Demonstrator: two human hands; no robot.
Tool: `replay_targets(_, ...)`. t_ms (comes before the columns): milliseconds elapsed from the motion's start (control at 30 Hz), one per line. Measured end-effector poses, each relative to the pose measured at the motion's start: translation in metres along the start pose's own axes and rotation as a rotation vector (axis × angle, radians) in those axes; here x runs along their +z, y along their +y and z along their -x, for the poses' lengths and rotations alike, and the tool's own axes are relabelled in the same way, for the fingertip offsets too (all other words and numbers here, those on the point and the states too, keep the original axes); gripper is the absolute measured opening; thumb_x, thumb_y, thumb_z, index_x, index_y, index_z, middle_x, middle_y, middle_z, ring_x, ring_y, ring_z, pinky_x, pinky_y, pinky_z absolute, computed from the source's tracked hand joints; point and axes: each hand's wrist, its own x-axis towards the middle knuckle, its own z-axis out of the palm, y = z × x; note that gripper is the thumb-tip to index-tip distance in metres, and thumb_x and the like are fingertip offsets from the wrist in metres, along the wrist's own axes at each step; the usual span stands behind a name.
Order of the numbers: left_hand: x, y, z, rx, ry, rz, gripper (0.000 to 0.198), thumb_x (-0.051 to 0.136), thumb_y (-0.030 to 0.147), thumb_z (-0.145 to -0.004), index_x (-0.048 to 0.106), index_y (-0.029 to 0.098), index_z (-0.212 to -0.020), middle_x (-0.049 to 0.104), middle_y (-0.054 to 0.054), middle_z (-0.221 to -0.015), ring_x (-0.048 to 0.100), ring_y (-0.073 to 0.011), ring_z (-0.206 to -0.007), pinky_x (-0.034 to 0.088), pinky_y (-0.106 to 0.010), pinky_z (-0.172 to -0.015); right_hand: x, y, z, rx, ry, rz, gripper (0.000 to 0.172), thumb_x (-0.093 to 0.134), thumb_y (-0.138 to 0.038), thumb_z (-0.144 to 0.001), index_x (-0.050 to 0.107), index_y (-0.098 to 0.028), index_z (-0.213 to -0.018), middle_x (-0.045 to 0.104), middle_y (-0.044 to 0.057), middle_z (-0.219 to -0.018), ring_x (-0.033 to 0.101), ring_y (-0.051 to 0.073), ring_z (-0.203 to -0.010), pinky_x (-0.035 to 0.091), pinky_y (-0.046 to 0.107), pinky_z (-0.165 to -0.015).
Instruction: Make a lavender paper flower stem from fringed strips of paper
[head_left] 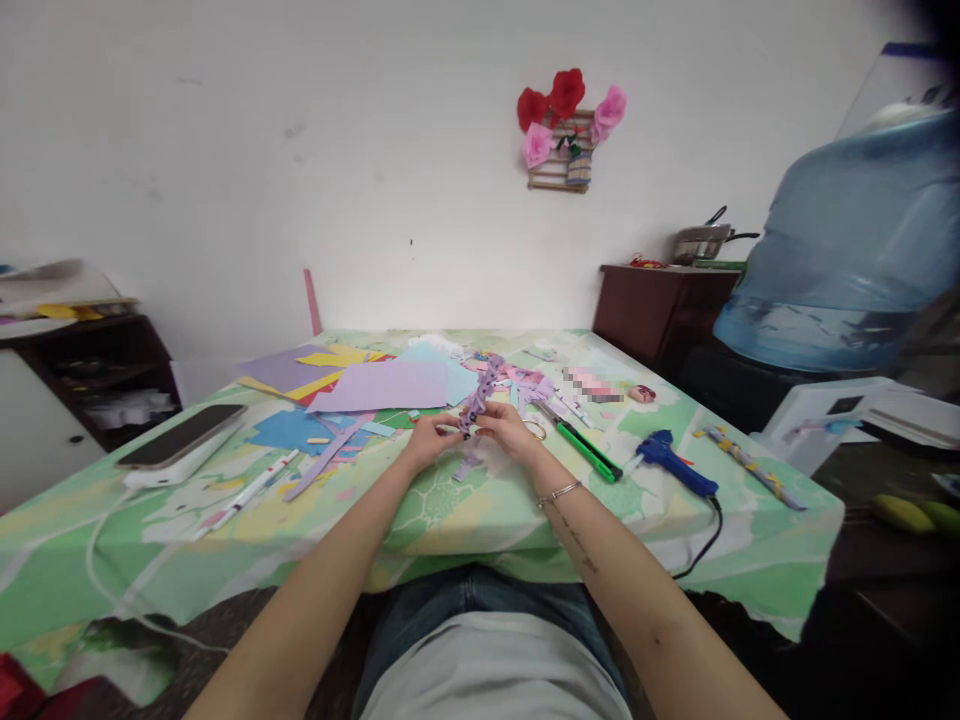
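My left hand and my right hand meet over the middle of the table, both pinched on a small purple paper craft piece with dark dots that sticks up between them. A purple paper scrap lies on the cloth just below my hands. My right wrist wears a thin bracelet.
Coloured paper sheets spread behind my hands. A phone on a white box lies at left, with marker pens near it. Right of my hands lie a green pen, a blue glue gun and a patterned stick. A water bottle stands far right.
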Motion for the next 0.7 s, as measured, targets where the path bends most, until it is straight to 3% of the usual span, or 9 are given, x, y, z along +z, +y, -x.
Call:
replay_targets(267,-0.0001,0.0036,0.0009,0.013,0.040,-0.005,0.031,0.073,0.022,-0.054,0.063,0.015,-0.082,0.067,-0.006,-0.085,0.061,-0.0201,-0.084,0.047,-0.029,-0.071,-0.0007,0.0012,-0.0004,-0.003,-0.007,-0.011,0.026,0.064,-0.024,-0.066,0.070,-0.020,-0.091,0.068,0.003,-0.089,0.060,0.016,-0.083,0.045,0.026,-0.070)
replay_targets(500,0.0013,0.0049,0.0012,-0.002,-0.035,0.059,0.022,0.073,0.021,-0.052,0.061,0.014,-0.069,0.064,-0.001,-0.067,0.058,-0.0134,-0.060,0.047,-0.025,-0.058,-0.0009,0.0000,-0.0006,0.005,-0.021,-0.078,0.025,0.061,-0.019,-0.064,0.070,-0.019,-0.087,0.068,0.004,-0.088,0.059,0.016,-0.080,0.045,0.027,-0.068)
replay_targets(700,0.0000,0.0064,0.0017,-0.019,-0.052,0.094,0.022,0.076,0.024,-0.051,0.065,0.013,-0.068,0.067,-0.003,-0.066,0.059,-0.0141,-0.058,0.048,-0.025,-0.058,-0.0007,-0.0022,0.0002,0.018,-0.001,-0.087,0.021,0.061,-0.020,-0.064,0.071,-0.019,-0.083,0.068,0.003,-0.087,0.059,0.016,-0.080,0.044,0.026,-0.067)
